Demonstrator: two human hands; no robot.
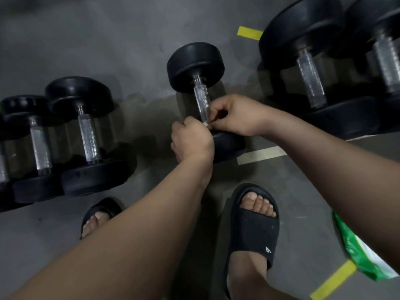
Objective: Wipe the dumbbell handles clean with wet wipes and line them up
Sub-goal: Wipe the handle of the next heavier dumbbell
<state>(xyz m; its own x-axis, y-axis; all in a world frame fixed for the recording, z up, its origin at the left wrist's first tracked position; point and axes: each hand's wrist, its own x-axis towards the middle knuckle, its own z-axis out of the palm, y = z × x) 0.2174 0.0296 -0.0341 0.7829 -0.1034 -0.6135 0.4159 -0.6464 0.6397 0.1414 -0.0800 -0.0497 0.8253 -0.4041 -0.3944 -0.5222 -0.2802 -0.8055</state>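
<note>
Your one head camera faces steeply down at the floor (121, 40), close over your left hand (191, 140) and right hand (237, 115).

Gym or weights room — black rubber-headed dumbbells (86, 135) with knurled steel handles stand in rows on a grey concrete floor (108, 40) — yellow tape marks (250, 33) upper right and lower right.

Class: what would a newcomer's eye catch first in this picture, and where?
At centre, the left hand and right hand pinch a white wipe at the lower end of the middle dumbbell's handle. Next, bigger dumbbells top right and a green packet at the lower right edge.
</note>
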